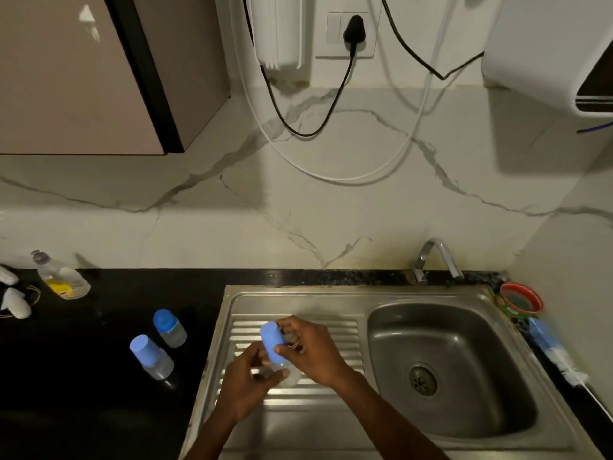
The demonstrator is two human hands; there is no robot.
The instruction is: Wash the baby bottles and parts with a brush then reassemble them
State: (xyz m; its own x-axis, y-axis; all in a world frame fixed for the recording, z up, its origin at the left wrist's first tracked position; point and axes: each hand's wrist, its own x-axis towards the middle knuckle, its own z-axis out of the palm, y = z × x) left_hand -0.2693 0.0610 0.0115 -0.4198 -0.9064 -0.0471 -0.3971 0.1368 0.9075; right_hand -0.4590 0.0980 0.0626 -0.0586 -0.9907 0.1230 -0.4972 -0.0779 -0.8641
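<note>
Over the ribbed steel drainboard [331, 330] I hold a clear baby bottle [288, 376] with a blue cap [272, 340]. My left hand [248, 383] grips the clear body from below. My right hand [311, 350] curls its fingers and thumb round the blue cap. Two more baby bottles stand on the black counter to the left: one with a tall blue cap [151, 356], one with a blue teat collar [169, 328]. A bottle brush [557, 353] with a blue handle and white bristles lies on the counter right of the sink.
The sink basin [447, 370] with its drain sits to the right, under a steel tap [438, 257]. A red-rimmed round dish [520, 298] stands at the sink's back right corner. A clear bottle of yellow liquid [61, 277] lies at the far left, next to white cloth items [13, 302].
</note>
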